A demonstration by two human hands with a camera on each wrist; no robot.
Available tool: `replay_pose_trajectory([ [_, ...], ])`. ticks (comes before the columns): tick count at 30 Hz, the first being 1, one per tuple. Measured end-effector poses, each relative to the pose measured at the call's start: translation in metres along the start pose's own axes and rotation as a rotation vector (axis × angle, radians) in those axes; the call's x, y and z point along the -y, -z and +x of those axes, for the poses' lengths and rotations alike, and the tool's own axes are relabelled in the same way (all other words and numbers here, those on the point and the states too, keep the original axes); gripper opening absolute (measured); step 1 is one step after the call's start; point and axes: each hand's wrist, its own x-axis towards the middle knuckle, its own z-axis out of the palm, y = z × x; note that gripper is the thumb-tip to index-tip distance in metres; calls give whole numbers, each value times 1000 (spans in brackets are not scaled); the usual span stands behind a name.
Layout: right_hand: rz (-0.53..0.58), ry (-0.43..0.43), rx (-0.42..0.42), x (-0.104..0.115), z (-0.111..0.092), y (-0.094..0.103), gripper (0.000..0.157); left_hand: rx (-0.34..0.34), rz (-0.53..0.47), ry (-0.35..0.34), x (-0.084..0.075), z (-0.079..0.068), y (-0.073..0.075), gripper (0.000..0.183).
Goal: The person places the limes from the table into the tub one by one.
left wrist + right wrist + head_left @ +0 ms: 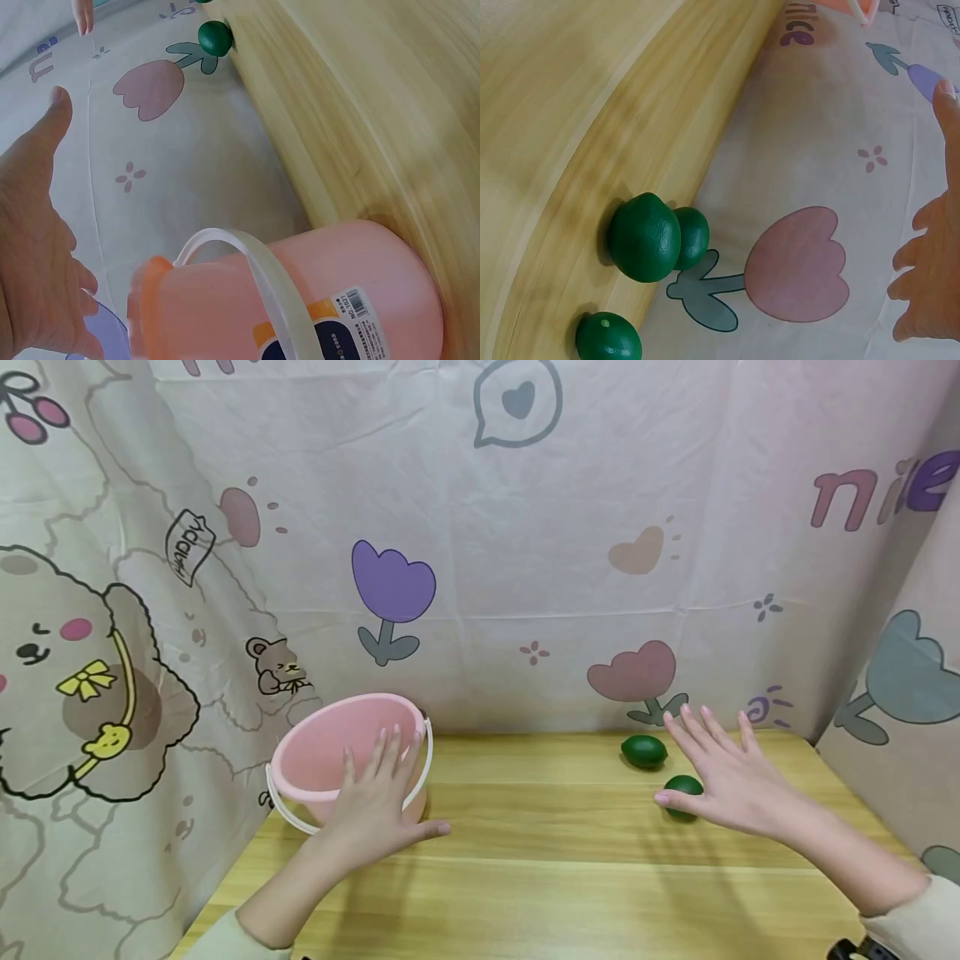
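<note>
both hands (pixel 375 818) (pixel 733 787) spread, holding nothing | pink bucket (pixel 318 756) lower left of head frame; green fruits (pixel 643 752) lower right, on surface (pixel 540 827) | risk: brushed fruits could roll; a knock could tip the bucket

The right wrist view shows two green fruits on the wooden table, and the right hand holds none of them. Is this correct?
Only the number is wrong: the right wrist view shows three green fruits on the wooden table, one partly hidden behind another. The right hand indeed holds none of them.
</note>
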Motion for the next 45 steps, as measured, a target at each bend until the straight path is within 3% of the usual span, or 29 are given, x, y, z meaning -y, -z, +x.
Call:
replay_pose_trajectory([
  [31,1,37,-10,14,26,-11,97,15,-36,57,8,-7,4,115],
  [45,-5,65,30,27,43,-17,98,11,-10,102,13,-10,4,108],
])
